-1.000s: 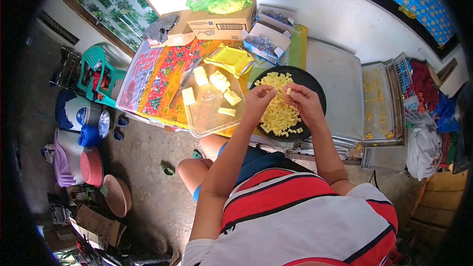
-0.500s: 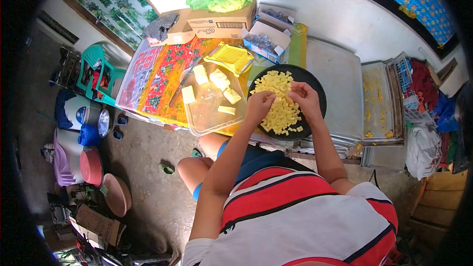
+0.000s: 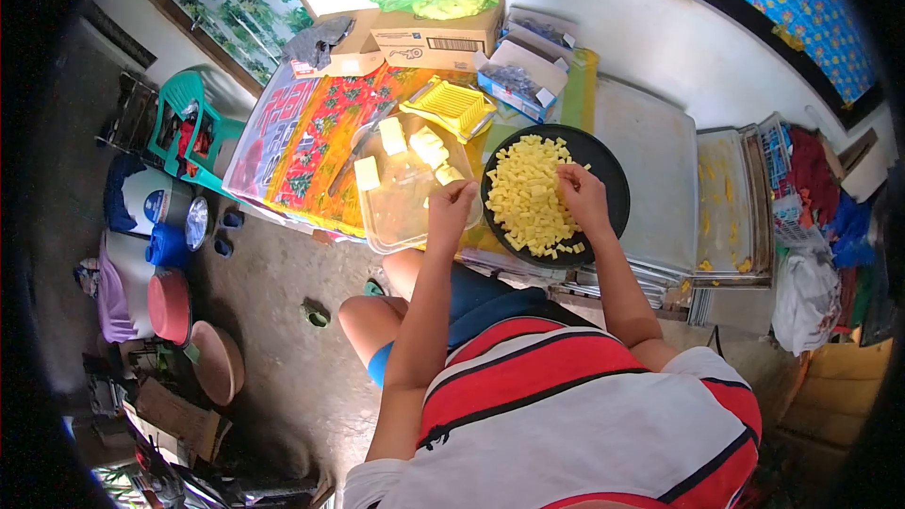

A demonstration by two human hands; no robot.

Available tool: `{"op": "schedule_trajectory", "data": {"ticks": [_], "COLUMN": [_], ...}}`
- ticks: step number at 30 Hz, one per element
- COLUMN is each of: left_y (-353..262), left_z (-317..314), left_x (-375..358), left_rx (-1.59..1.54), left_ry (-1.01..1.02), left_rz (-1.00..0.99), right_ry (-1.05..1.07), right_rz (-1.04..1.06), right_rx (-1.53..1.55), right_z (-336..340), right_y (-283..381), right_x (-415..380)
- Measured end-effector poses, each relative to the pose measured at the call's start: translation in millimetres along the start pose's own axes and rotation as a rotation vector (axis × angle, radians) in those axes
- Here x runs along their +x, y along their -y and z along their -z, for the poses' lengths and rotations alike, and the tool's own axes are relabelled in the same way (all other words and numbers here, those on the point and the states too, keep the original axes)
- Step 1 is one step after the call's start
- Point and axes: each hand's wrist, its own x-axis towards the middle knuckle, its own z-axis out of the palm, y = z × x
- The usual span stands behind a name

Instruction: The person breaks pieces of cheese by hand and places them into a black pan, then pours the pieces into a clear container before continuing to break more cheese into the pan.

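Your right hand (image 3: pixel 584 198) overhangs yellow cubes (image 3: pixel 526 200) on the black tray (image 3: pixel 608 158), your left hand (image 3: pixel 452 207) left of it. Can't tell either grip's hold.

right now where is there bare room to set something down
The tablecloth left of the knife, and the grey sheet right of the black pan. Crowded: the back, with boxes, and between pan and clear tray.
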Motion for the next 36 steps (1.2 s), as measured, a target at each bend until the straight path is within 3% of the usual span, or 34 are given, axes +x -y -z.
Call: {"op": "schedule_trajectory", "data": {"ticks": [2,8,16,25,28,31,34,36], "left_y": [6.2,6.5,11.9,21.4,27.2,25.7,18.7,10.6], "left_z": [17.2,74.9,89.7,97.9,98.7,94.5,82.6,75.2], "left_x": [2.3,-1.2,-7.1,-12.9,-11.9,-12.5,-15.2,-18.1], "left_rx": [0.032,-0.13,-0.172,-0.186,-0.205,-0.244,-0.273,-0.264], "left_ry": [-0.041,-0.284,-0.265,-0.227,-0.206,-0.115,0.003,0.077], "left_rz": [-0.003,0.15,0.13,0.096,0.11,0.148,0.17,0.162], "right_ry": [0.023,-0.138,0.341,0.452,0.394,0.626,0.776,0.787], "right_rz": [-0.022,0.328,0.602,0.523,0.501,0.015,-0.279,-0.278], "right_rx": [-0.048,-0.226,-0.146,-0.41,-0.168,0.365,0.709,0.783], "right_z": [1.2,-14.0,-116.3,-174.0,-174.8,-165.4,-141.2,-126.9], "right_y": [4.7,43.9,73.2,61.2,55.3,60.5,78.7,91.0], "right_x": [-1.4,-11.3,-25.7,-18.0,-15.9,-8.7,-5.7,-8.5]}}
